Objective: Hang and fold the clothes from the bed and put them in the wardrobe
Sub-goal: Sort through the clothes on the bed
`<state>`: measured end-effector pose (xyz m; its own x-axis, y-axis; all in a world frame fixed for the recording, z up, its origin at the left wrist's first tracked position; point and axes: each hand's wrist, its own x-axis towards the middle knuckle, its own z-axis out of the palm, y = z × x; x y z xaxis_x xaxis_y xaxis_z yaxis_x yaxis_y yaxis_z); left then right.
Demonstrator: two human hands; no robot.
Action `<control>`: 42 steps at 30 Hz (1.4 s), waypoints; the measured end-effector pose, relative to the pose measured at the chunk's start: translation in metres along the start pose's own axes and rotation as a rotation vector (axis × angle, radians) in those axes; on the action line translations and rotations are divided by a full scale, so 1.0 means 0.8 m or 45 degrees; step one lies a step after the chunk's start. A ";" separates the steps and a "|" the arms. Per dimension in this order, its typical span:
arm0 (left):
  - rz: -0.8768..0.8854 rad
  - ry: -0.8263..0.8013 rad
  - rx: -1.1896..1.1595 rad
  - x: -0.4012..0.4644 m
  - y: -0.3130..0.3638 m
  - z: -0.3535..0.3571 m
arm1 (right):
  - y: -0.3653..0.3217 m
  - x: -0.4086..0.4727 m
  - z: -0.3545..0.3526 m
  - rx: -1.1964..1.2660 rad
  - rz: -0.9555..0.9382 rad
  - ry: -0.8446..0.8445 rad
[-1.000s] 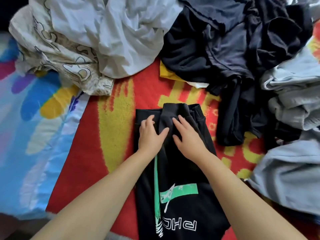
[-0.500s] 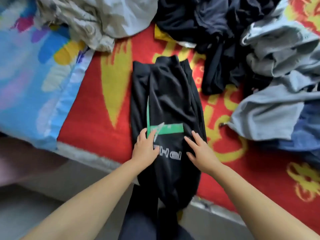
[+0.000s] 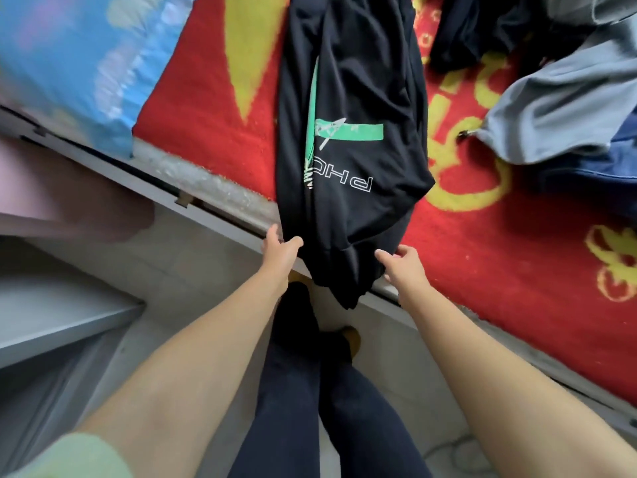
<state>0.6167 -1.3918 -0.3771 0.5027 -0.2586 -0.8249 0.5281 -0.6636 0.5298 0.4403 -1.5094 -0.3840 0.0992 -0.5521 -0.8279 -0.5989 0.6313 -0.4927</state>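
Left hand (image 3: 281,248): at the left edge of the hanging end of the black trousers (image 3: 351,139), fingers loosely spread, thumb tip touching the cloth; no grip shows.
Right hand (image 3: 401,265): at the right edge of the same end, fingers relaxed and reaching, just beside the hem; whether it touches, I cannot tell.
Trousers, place: laid lengthwise on the red blanket (image 3: 499,257) of the bed, folded narrow, with the near end draped over the bed edge (image 3: 213,194) above the floor.
Trousers, axis: long axis runs away from the person towards the far side of the bed; the hems point at the person, and the green stripe and white lettering face up.
Risk, slide: the overhanging end may drag the smooth cloth off the bed if neither hand takes hold.
Risk, fold: lifting one hem ahead of the other would likely skew the next fold.
Grey garment (image 3: 565,108): heaped to the right, near enough to snag if the trousers swing that way.
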 end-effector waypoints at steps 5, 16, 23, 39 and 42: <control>0.073 -0.202 0.221 -0.012 -0.014 0.011 | 0.004 -0.009 0.002 0.080 -0.073 -0.173; -0.076 -0.506 -0.083 -0.102 -0.022 -0.031 | -0.011 -0.107 -0.046 0.313 0.082 -0.469; -0.392 -0.367 -0.467 -0.113 0.055 -0.028 | -0.098 -0.124 -0.050 0.425 -0.066 -0.270; 1.144 -0.315 2.233 0.040 0.126 0.030 | -0.140 0.019 0.002 -1.985 -0.845 -0.121; 1.101 -0.252 2.297 0.054 0.119 0.029 | -0.150 0.036 -0.004 -2.063 -0.798 -0.060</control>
<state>0.6729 -1.4824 -0.3670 0.0648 -0.8105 -0.5822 -0.9909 -0.1212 0.0585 0.5124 -1.6031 -0.3476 0.6123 -0.4456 -0.6531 -0.5840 -0.8117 0.0064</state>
